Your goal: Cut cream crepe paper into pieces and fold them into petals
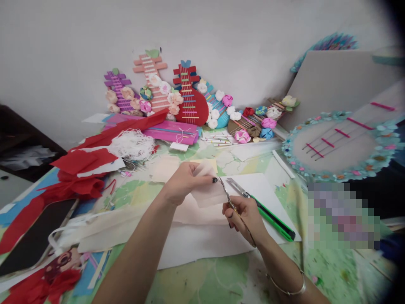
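My left hand (185,181) pinches a folded piece of thin, pale pink paper (209,195) between thumb and fingers, above the middle of the table. Scissors (227,192) are in my right hand (245,213), their blades pointing up and left at the paper's right edge. Whether the blades are apart is too unclear to tell. Under both hands lie more pale paper (199,214) and a larger white sheet (193,249). Just right of my right hand, a green and black utility knife (274,217) rests on the white sheet, its blade end toward the paper.
Paper lutes with paper flowers, among them a red one (193,105), lean against the wall. White string (134,144), red crepe paper (85,162) and a phone (38,236) lie at left. A large flower-edged instrument (335,145) stands at right. Small sticks (218,139) lie behind.
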The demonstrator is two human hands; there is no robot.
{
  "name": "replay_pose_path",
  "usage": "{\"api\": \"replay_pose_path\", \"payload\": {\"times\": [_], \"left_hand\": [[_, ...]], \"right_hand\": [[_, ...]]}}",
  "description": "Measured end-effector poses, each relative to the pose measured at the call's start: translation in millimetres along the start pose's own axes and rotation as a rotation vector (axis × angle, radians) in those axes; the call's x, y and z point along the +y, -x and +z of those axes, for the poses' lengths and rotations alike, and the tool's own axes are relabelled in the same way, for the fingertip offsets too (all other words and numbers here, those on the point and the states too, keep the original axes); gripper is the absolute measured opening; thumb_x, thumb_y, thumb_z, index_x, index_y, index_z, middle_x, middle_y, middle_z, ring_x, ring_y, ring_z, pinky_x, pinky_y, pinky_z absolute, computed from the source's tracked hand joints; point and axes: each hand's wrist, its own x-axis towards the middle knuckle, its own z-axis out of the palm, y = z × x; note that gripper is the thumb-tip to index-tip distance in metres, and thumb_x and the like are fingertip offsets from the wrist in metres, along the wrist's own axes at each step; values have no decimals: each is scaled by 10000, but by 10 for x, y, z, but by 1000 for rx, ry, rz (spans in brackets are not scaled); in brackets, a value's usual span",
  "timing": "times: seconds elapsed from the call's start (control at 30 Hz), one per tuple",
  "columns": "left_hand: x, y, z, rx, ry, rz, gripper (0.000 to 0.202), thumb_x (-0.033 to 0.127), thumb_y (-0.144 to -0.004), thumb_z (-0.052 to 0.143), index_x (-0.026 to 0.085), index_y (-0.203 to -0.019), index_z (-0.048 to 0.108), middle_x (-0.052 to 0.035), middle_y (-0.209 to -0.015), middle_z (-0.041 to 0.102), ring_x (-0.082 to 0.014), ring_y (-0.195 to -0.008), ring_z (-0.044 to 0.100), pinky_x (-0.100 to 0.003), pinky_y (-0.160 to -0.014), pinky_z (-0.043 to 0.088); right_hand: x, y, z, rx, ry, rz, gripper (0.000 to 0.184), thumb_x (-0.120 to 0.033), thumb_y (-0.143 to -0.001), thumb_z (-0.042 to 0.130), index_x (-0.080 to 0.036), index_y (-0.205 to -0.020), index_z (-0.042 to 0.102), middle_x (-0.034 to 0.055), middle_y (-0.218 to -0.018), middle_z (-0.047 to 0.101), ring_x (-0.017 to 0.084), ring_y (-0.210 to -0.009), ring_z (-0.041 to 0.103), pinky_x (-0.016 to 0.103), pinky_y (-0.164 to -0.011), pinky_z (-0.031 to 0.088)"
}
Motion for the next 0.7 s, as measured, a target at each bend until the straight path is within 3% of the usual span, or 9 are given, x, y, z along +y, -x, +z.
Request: {"api": "replay_pose_path", "payload": {"times": [0.37,0.7], "left_hand": [[-27,-32,74,-47,13,-45,279,296,-550,804,85,-687,683,-46,-623,652,-121,-525,578,-202,-477,443],[-24,-29,109,-80,20,-64,282,296,-543,805,86,-690,685,-49,-636,661,-128,-547,592,-207,-493,451]], "right_hand": [[7,-20,7,59,3,-19,287,-397,-706,592,-178,-554,484,-58,-392,396,61,-323,351,186,-333,266],[-4,-17,-2,84,34,-7,198,-271,-669,590,-176,-525,492,-54,-376,424,61,-323,369,175,-337,280]]}}
